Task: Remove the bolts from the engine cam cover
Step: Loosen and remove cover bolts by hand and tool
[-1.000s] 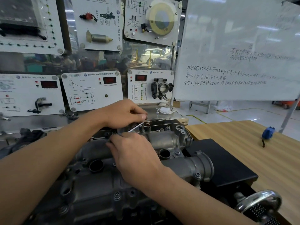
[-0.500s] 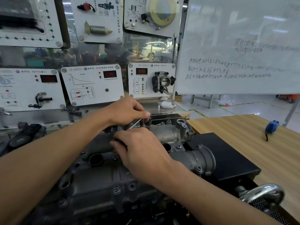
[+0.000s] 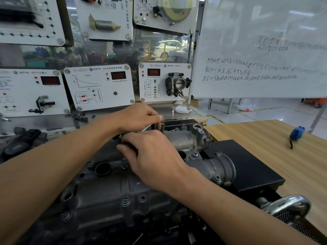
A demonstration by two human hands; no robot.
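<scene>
We see a blue tape measure (image 3: 297, 132) near the far edge of the table (image 3: 256, 137), and a whiteboard (image 3: 265, 23) behind it.

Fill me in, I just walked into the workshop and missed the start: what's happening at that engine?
A person is working at the far edge of the engine cam cover with both hands. The left hand pinches a thin silvery tool. The right hand curls over the tool's near end, though what it grips is hidden. Bolts sit in the cover, for example one bolt near the front edge.
</scene>
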